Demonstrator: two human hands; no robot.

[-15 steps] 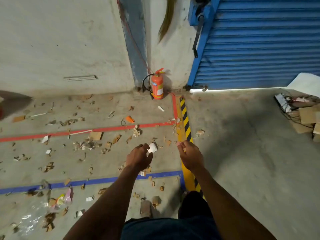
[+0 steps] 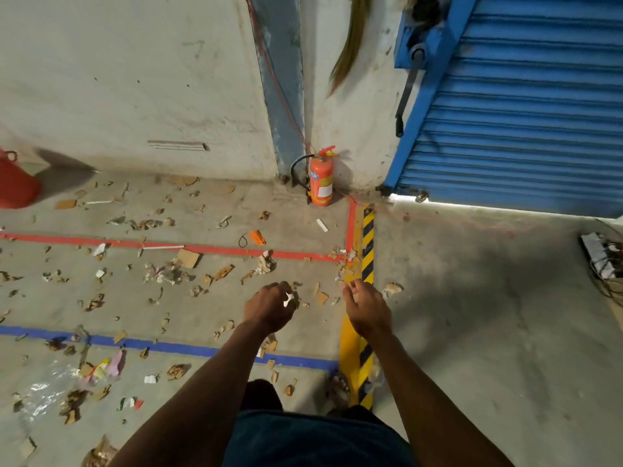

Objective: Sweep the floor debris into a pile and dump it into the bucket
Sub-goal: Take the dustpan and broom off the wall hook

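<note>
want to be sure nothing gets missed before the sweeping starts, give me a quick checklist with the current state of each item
1. Debris gathered into a pile: not ok, cardboard scraps lie scattered across the floor.
2. Left hand free: not ok, its fingers hold a small white scrap.
3. Right hand free: cannot tell, fingers curled, nothing plainly seen in them.
4. Broom to hand: not ok, none in view.
5. Bucket located: cannot tell, only a red container shows, cut off at the left edge.
6. Fire extinguisher clear of debris: ok, upright by the wall.

Red bucket (image 2: 15, 183) cut by left edge.
</note>
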